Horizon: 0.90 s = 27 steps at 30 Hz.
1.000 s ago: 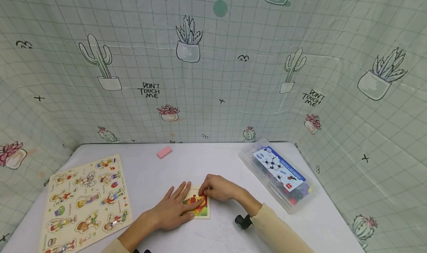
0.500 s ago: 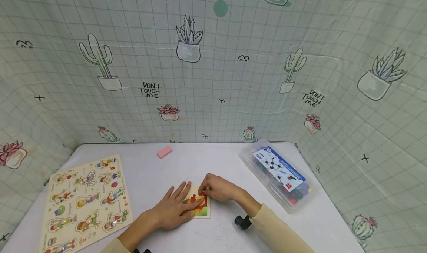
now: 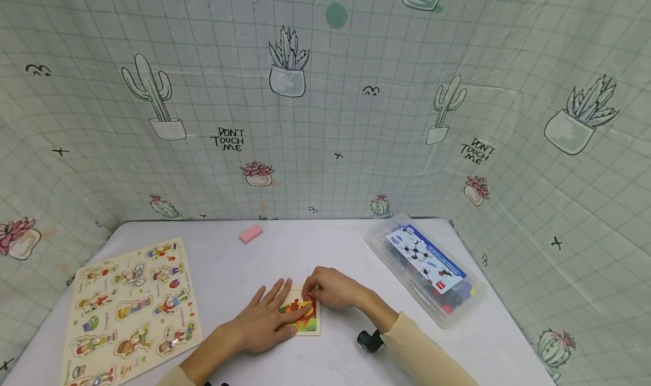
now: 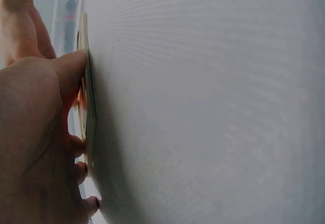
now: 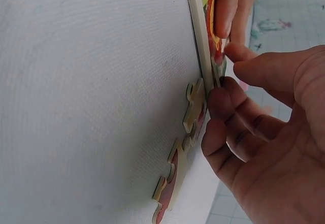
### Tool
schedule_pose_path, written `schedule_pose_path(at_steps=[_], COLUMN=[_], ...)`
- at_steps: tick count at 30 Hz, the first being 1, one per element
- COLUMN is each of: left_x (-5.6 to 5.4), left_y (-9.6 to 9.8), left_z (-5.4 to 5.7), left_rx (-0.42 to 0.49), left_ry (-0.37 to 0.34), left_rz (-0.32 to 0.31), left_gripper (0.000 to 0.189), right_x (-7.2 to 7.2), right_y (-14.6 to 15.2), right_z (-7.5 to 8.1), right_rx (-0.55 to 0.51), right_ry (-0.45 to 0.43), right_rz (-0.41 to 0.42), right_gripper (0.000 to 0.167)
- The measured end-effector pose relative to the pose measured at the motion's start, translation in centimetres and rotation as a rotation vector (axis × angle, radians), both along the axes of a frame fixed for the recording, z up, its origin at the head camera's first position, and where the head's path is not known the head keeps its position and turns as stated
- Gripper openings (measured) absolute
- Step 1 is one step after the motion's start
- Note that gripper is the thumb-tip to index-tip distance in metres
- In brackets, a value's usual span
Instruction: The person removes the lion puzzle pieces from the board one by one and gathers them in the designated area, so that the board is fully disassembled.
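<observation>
A small square jigsaw puzzle [image 3: 311, 326] with a pale frame and a red, yellow and green picture lies on the table under both hands. My left hand [image 3: 261, 321] rests on its left part with fingers spread and straight, the index finger across the picture. At the top right corner, my right hand [image 3: 333, 287] pinches a thin puzzle piece [image 5: 217, 74] with bent fingers; the piece stands tilted over the tray in the right wrist view. Loose puzzle pieces [image 5: 175, 170] lie on the table beside the tray's edge, hidden under the right hand in the head view.
A large wooden board with cartoon figures [image 3: 129, 304] lies on the left. A pink eraser-like block [image 3: 251, 234] sits toward the back. On the right stands a clear plastic case [image 3: 427, 270] with a molecule label. A patterned curtain surrounds the table [image 3: 346, 363].
</observation>
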<state>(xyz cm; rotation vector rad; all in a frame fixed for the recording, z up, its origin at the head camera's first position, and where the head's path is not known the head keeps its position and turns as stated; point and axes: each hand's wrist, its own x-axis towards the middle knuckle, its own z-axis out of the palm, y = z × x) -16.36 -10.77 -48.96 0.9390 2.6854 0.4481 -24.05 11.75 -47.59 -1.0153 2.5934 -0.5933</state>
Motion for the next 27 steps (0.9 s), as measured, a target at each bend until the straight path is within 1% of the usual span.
schedule_pose_path(at_steps=[4,8,16,27], left_x=[0.01,0.04,0.05,-0.08], left_y=[0.01,-0.01,-0.02,-0.09], left_z=[-0.01,-0.04,-0.07,-0.19], left_rx=[-0.003,-0.002,-0.007,-0.006], left_ry=[0.006,0.003,0.003,0.0], left_rz=[-0.001,-0.002,-0.003,-0.007], left_gripper=[0.049,0.049,0.049,0.05], right_x=[-0.08,-0.16,-0.35,-0.53], right_y=[-0.03,-0.05,-0.07,-0.03], right_z=[0.0,-0.03,-0.21,0.02], right_rx=[-0.008,-0.012,-0.02,-0.042], right_ry=[-0.025,-0.039,-0.055,-0.021], right_rz=[-0.042,-0.06,-0.068,-0.049], right_gripper=[0.019,0.02,0.018,0.017])
